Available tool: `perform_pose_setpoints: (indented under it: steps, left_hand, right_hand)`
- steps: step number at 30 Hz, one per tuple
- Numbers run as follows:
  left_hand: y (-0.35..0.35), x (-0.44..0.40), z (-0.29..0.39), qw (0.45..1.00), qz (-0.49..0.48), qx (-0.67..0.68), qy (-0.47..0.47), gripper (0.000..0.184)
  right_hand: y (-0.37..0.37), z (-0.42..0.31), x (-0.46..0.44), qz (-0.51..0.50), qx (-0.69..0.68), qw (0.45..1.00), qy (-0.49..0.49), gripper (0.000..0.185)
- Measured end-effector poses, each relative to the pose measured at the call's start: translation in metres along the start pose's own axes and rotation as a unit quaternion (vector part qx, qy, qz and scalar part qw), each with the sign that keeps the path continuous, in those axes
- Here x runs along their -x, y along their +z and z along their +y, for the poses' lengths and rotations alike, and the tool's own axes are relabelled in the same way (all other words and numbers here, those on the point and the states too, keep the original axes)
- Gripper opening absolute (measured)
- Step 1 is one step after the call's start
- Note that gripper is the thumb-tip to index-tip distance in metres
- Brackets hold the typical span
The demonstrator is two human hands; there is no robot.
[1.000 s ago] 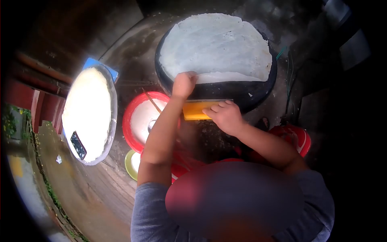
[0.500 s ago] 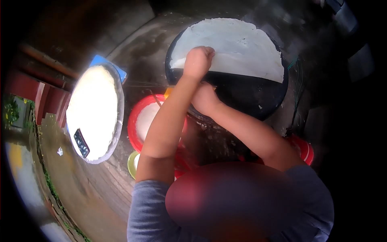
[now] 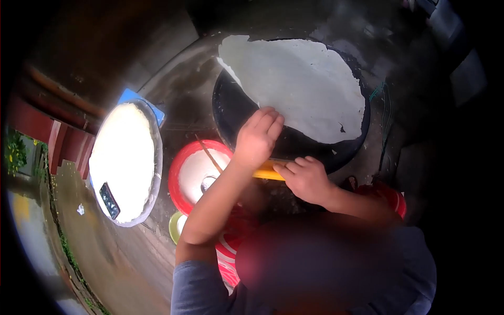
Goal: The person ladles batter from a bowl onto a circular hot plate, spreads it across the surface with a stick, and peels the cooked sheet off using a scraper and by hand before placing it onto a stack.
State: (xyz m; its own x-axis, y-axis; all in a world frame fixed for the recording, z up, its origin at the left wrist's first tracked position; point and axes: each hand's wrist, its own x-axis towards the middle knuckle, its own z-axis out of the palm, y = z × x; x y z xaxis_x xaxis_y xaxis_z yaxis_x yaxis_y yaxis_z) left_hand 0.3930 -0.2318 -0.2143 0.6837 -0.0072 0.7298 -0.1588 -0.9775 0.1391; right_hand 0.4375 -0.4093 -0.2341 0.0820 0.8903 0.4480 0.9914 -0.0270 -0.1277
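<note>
A thin white dough sheet lies askew on a round black griddle. Its far left corner pokes past the rim, and its near edge slants down to the right, with a small tear near the right side. My left hand is closed at the near edge of the sheet, fingertips curled over it. Lower and to the right, my right hand has its fingers bent around the end of a yellow flat strip at the near side of the griddle. The strip's other end is hidden behind my left wrist.
A red basin of white batter, with a thin stick leaning in it, stands left of the griddle. Further left is a wide round tray with a bright white top and a dark phone-like object. A green bowl sits below the basin.
The sheet has turned and slid, its near edge now slanting and more black griddle showing at left. My left hand has come nearer; my right hand has moved right and down, apart from it.
</note>
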Motion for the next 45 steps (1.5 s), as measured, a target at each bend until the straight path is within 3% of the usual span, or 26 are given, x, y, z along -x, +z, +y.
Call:
perform_pose_setpoints:
  steps: [5,7,10,13,18,20,24,26,27,28,29,30,31,32,33,34,36,37,38,40,41,43,45]
  left_hand:
    - [0.002,0.039,0.002,0.997,-0.053,0.016,-0.06,0.032]
    - [0.008,0.053,0.004,0.996,-0.071,0.013,-0.059,0.031]
    - [0.026,0.072,0.0,0.991,-0.088,0.027,-0.101,0.023]
    - [0.034,0.072,-0.002,0.978,-0.018,0.061,-0.2,0.01]
    - [0.008,0.04,0.009,0.971,0.082,0.023,-0.222,0.013]
    - [0.006,0.049,0.017,0.98,0.05,0.032,-0.19,0.014]
    - [0.006,0.083,0.045,0.985,-0.141,0.033,-0.093,0.016]
    - [0.001,0.091,0.059,0.969,-0.212,0.067,-0.105,0.019]
    - [-0.007,0.096,0.065,0.956,-0.24,0.073,-0.154,0.037]
    - [-0.006,0.101,0.067,0.955,-0.239,0.069,-0.16,0.037]
    - [0.001,0.108,0.069,0.947,-0.129,-0.005,-0.294,0.049]
    - [0.007,0.115,0.069,0.906,-0.014,-0.08,-0.416,0.06]
    - [0.015,0.119,0.061,0.842,0.035,-0.038,-0.537,0.075]
    - [0.015,0.115,0.05,0.728,0.069,0.127,-0.67,0.071]
    - [0.015,0.112,0.039,0.564,0.128,0.24,-0.78,0.068]
    - [0.019,0.127,0.017,0.43,0.142,0.347,-0.821,0.058]
    - [0.021,0.133,0.007,0.456,0.167,0.443,-0.754,0.028]
    - [0.023,0.109,0.008,0.5,0.172,0.323,-0.785,0.018]
    - [0.02,0.108,-0.001,0.557,0.133,0.304,-0.761,0.009]
    - [0.018,0.107,-0.037,0.688,0.128,0.277,-0.659,0.005]
    - [0.006,0.094,-0.053,0.744,0.115,0.236,-0.614,0.006]
    - [-0.035,0.054,-0.071,0.846,0.084,0.171,-0.499,0.01]
    - [-0.09,0.011,-0.066,0.9,0.042,0.162,-0.401,0.012]
  right_hand:
    - [-0.042,0.004,0.073,-0.113,-0.066,0.991,0.014,0.031]
    - [-0.057,0.01,0.093,-0.169,-0.147,0.972,0.076,0.03]
    - [-0.06,0.018,0.117,-0.138,-0.209,0.957,0.144,0.029]
    - [-0.071,0.021,0.117,-0.13,-0.192,0.957,0.176,0.025]
    - [-0.078,0.028,0.117,-0.074,-0.234,0.949,0.201,0.025]
    - [-0.073,0.033,0.123,-0.063,-0.271,0.939,0.201,0.025]
    - [-0.073,0.037,0.126,-0.095,-0.359,0.907,0.199,0.027]
    - [-0.074,0.04,0.128,-0.101,-0.396,0.89,0.203,0.028]
    - [-0.074,0.041,0.129,-0.104,-0.427,0.873,0.213,0.029]
    - [-0.073,0.043,0.131,-0.108,-0.431,0.872,0.207,0.029]
    - [-0.071,0.044,0.132,-0.075,-0.479,0.843,0.235,0.033]
    - [-0.069,0.044,0.133,-0.041,-0.524,0.81,0.261,0.036]
    - [-0.067,0.044,0.134,-0.017,-0.642,0.701,0.311,0.041]
    - [-0.065,0.046,0.134,0.007,-0.678,0.659,0.325,0.038]
    - [-0.068,0.046,0.128,0.041,-0.725,0.608,0.32,0.034]
    - [-0.072,0.046,0.122,0.075,-0.767,0.554,0.315,0.032]
    - [-0.059,0.057,0.132,0.075,-0.734,0.585,0.338,0.032]
    - [-0.053,0.061,0.134,0.078,-0.699,0.611,0.364,0.034]
    - [-0.051,0.061,0.13,0.074,-0.697,0.615,0.361,0.034]
    - [-0.051,0.062,0.112,0.105,-0.642,0.662,0.371,0.032]
    - [-0.055,0.061,0.091,0.109,-0.533,0.761,0.354,0.03]
    - [-0.071,0.066,0.056,0.081,-0.414,0.862,0.28,0.031]
    - [-0.076,0.074,0.014,0.108,-0.345,0.899,0.248,0.041]
